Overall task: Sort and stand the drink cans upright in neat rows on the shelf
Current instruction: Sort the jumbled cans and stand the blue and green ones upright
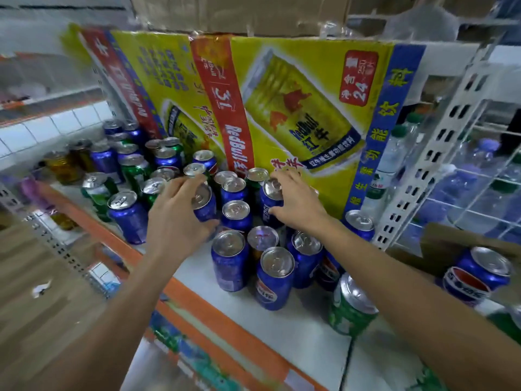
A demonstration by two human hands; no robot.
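Several blue Pepsi cans and green cans stand crowded on a white shelf (307, 320) with an orange front edge. My left hand (174, 213) grips a tilted blue can (204, 204) in the middle of the group, fingers over its top and thumb low on its side. My right hand (296, 201) holds a second blue can (270, 201) just to the right, fingers curled round its top. Upright blue cans (229, 261) stand in front of both hands, and a green can (351, 306) leans near the shelf's front.
A big yellow Red Bull carton (310, 108) stands behind the cans. A white perforated upright (423, 170) and wire rack with water bottles are at right. A cardboard box (456, 244) at right holds another blue can (476, 275). Gold cans (63, 165) stand far left.
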